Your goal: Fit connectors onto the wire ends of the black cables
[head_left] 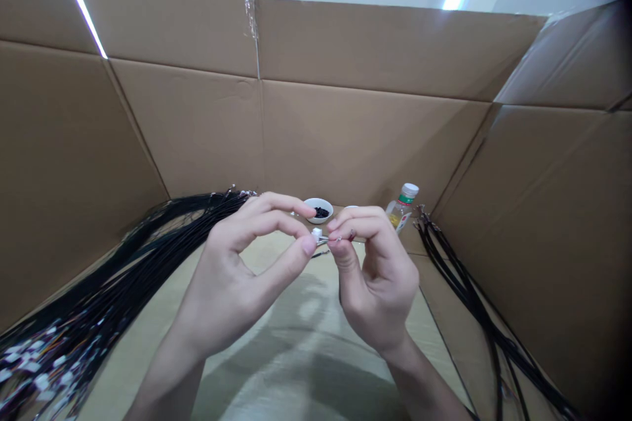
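Note:
Both hands are raised over the middle of the board, fingertips almost meeting. Between thumb and forefinger, my left hand (251, 270) pinches a small white connector (316, 234). Close by on the right, my right hand (372, 270) is closed in a pinch on thin wires (332, 239) that reach toward the connector. Whether the wire tips sit inside the connector or only touch it, I cannot tell. A short dark piece (320, 254) shows just below the fingertips.
A thick bundle of black cables (162, 263) with white plugs runs along the left. Behind the hands are a white bowl (318, 202) of small black parts and a clear bottle (402, 207) with a white cap. More black cables (474, 309) lie right. Cardboard walls (345, 138) surround the board.

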Motion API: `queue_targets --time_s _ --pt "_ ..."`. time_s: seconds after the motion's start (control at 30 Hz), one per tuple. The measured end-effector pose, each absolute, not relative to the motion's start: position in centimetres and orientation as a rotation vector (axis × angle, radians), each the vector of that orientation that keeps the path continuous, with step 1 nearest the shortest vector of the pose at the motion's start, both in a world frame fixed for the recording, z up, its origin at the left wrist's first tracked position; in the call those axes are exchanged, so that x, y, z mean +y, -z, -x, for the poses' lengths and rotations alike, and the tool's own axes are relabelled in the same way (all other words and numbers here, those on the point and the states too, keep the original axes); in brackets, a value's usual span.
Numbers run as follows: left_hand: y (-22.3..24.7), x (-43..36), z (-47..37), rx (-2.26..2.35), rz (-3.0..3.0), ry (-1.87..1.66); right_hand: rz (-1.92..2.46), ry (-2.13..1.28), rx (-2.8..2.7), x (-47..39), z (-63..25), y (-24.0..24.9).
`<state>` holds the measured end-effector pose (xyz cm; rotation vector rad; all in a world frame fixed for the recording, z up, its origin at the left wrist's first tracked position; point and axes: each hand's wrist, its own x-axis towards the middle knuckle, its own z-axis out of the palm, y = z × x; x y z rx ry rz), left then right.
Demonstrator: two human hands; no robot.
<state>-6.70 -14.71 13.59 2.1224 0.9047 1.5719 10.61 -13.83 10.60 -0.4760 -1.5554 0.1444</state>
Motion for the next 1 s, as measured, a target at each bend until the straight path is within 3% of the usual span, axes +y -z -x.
queue_targets --time_s 0.3,0.57,0.87,1.0 --pt "-13.5 -14.2 6.5 0.890 -2.045 -1.589 0.514 -0.194 -1.554 -13.8 -10.7 -10.7" --pt "-13.8 -12.9 6.5 0.710 -1.964 -1.242 0.504 -0.206 -1.497 -14.0 -10.5 -10.7" --pt "-12.9 -12.4 6.4 0.614 -1.887 -1.359 0.607 0.206 -1.641 -15.0 -11.3 -11.8" --pt "-12.8 -12.4 6.6 0.611 -1.941 -1.379 0.616 0.199 -1.666 -15.4 -11.4 -12.0"
